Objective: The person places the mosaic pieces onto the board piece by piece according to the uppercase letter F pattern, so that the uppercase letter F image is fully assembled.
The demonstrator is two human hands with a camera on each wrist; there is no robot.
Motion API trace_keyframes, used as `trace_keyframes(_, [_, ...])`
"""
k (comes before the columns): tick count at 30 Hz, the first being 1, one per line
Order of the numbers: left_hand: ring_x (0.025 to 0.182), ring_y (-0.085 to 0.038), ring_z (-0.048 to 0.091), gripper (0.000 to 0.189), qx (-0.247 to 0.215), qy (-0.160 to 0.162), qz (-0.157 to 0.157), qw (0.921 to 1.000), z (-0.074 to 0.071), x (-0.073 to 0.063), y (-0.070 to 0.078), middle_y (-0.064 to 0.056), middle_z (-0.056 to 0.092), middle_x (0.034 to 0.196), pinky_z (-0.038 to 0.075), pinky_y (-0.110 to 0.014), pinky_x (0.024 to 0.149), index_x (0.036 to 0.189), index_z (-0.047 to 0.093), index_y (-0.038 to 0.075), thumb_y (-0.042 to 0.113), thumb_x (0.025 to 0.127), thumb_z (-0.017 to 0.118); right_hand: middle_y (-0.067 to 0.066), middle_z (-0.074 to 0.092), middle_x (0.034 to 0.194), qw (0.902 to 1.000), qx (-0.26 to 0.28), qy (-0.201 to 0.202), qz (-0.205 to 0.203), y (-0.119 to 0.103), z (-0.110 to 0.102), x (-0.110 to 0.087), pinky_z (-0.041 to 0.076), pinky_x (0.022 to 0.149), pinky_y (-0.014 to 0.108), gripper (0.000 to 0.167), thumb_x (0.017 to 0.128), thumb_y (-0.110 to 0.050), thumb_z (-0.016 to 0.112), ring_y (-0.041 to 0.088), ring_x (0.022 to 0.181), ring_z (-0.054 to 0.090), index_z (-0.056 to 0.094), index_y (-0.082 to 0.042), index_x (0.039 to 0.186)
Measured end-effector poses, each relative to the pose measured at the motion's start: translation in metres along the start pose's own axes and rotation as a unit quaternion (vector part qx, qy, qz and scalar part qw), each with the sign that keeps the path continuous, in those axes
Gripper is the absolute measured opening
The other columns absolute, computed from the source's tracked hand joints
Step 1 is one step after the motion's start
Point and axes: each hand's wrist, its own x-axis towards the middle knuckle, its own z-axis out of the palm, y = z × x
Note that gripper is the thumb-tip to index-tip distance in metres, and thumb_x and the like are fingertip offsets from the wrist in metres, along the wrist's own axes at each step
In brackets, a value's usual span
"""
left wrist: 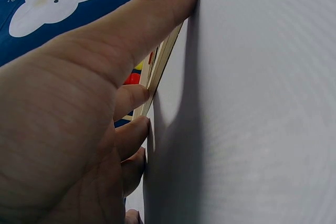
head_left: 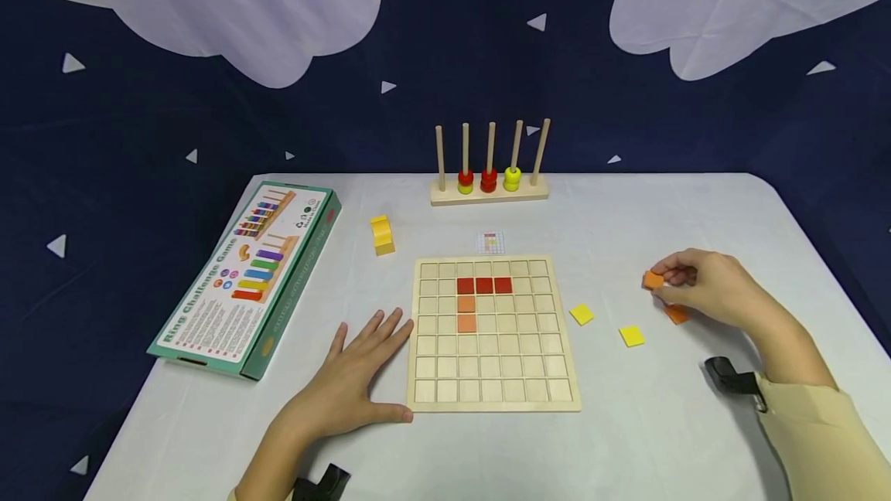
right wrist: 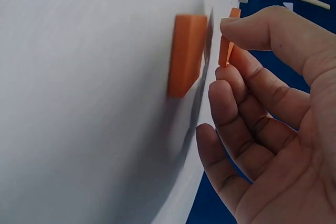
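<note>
A wooden grid board (head_left: 494, 368) lies mid-table, with three red tiles (head_left: 484, 285) in a row and two orange tiles (head_left: 466, 314) below the leftmost one. My left hand (head_left: 358, 381) rests spread at the board's left edge, thumb near its lower left corner. To the right of the board, my right hand (head_left: 717, 288) pinches an orange tile (right wrist: 229, 40) between thumb and index finger. Beneath that hand lie more orange pieces (right wrist: 187, 53), stacked on the cloth. Two yellow tiles (head_left: 582, 314) sit between the board and the right hand.
A small pattern card (head_left: 490, 243) lies just behind the board. Farther back stands a peg rack (head_left: 490, 197) with red and yellow rings. A yellow arched block (head_left: 382, 235) and a green-edged game box (head_left: 244, 277) are on the left.
</note>
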Motion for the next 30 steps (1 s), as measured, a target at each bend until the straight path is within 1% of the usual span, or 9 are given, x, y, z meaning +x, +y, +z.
trace_keyframes(4, [0.168, -0.036, 0.020, 0.119, 0.000, -0.001, -0.001, 1.0000, 0.000, 0.000, 0.000, -0.001, 0.028, 0.179, 0.004, -0.079, 0.128, 0.170, 0.034, 0.028, 0.062, 0.072, 0.092, 0.008, 0.077, 0.102, 0.9999, 0.005, -0.008, -0.012, -0.008, 0.000, 0.000, 0.051, 0.070, 0.019, 0.036, 0.087, -0.022, 0.087, 0.015, 0.091, 0.068, 0.077, -0.002, 0.116])
trace_keyframes(10, [0.168, -0.036, 0.020, 0.119, -0.001, -0.003, -0.001, 1.0000, 0.000, 0.000, 0.000, 0.000, 0.027, 0.179, 0.004, -0.079, 0.128, 0.171, 0.033, 0.028, 0.062, 0.073, 0.092, 0.009, 0.077, 0.108, 0.9994, 0.014, -0.017, -0.027, -0.029, 0.000, -0.002, 0.053, 0.077, 0.020, 0.030, 0.089, -0.019, 0.083, 0.023, 0.100, 0.069, 0.078, -0.007, 0.117])
trace_keyframes(13, [0.168, -0.036, 0.020, 0.119, -0.001, -0.001, 0.002, 1.0000, 0.000, 0.000, 0.000, -0.001, 0.028, 0.179, 0.005, -0.079, 0.127, 0.171, 0.033, 0.028, 0.061, 0.073, 0.092, 0.008, 0.077, 0.110, 0.9987, 0.017, -0.019, -0.043, -0.041, 0.002, -0.001, 0.057, 0.084, 0.030, 0.030, 0.089, -0.018, 0.083, 0.026, 0.103, 0.071, 0.078, -0.008, 0.117])
trace_keyframes(16, [0.168, -0.036, 0.020, 0.119, -0.002, -0.001, 0.002, 1.0000, 0.000, -0.001, 0.000, -0.002, 0.028, 0.179, 0.005, -0.079, 0.127, 0.170, 0.033, 0.027, 0.060, 0.073, 0.093, 0.005, 0.077, 0.110, 0.9973, 0.018, -0.017, -0.070, -0.054, 0.006, 0.000, 0.059, 0.089, 0.041, 0.028, 0.089, -0.014, 0.083, 0.024, 0.102, 0.071, 0.078, -0.009, 0.116])
trace_keyframes(18, [0.168, -0.037, 0.020, 0.119, -0.002, -0.001, 0.001, 1.0000, 0.000, -0.001, 0.000, -0.002, 0.028, 0.179, 0.005, -0.079, 0.127, 0.170, 0.033, 0.027, 0.060, 0.073, 0.093, 0.004, 0.077, 0.109, 0.9954, 0.019, -0.012, -0.093, -0.062, 0.010, 0.001, 0.059, 0.091, 0.046, 0.027, 0.088, -0.011, 0.083, 0.022, 0.100, 0.071, 0.078, -0.008, 0.115])
trace_keyframes(23, [0.168, -0.036, 0.020, 0.119, -0.002, 0.001, 0.003, 1.0000, 0.000, -0.001, -0.001, -0.001, 0.028, 0.179, 0.005, -0.079, 0.127, 0.170, 0.033, 0.027, 0.060, 0.073, 0.093, 0.002, 0.077, 0.109, 0.9892, 0.033, -0.014, -0.142, -0.085, 0.020, 0.002, 0.060, 0.091, 0.045, 0.026, 0.087, -0.008, 0.084, 0.018, 0.098, 0.070, 0.079, -0.009, 0.112])
trace_keyframes(27, [0.168, -0.036, 0.020, 0.119, 0.002, 0.002, 0.004, 1.0000, 0.001, 0.000, -0.002, -0.001, 0.028, 0.179, 0.006, -0.080, 0.127, 0.171, 0.033, 0.028, 0.062, 0.073, 0.092, -0.001, 0.077, 0.108, 0.9861, 0.040, -0.021, -0.160, -0.102, 0.027, 0.002, 0.059, 0.091, 0.045, 0.025, 0.087, -0.010, 0.085, 0.015, 0.097, 0.069, 0.079, -0.011, 0.111])
trace_keyframes(30, [0.168, -0.037, 0.021, 0.118, 0.003, 0.003, 0.005, 1.0000, 0.001, -0.001, -0.002, -0.001, 0.028, 0.179, 0.006, -0.080, 0.127, 0.170, 0.033, 0.028, 0.062, 0.073, 0.092, -0.002, 0.076, 0.108, 0.9837, 0.046, -0.027, -0.172, -0.115, 0.034, 0.002, 0.060, 0.090, 0.041, 0.025, 0.087, -0.009, 0.084, 0.014, 0.097, 0.068, 0.079, -0.011, 0.111])
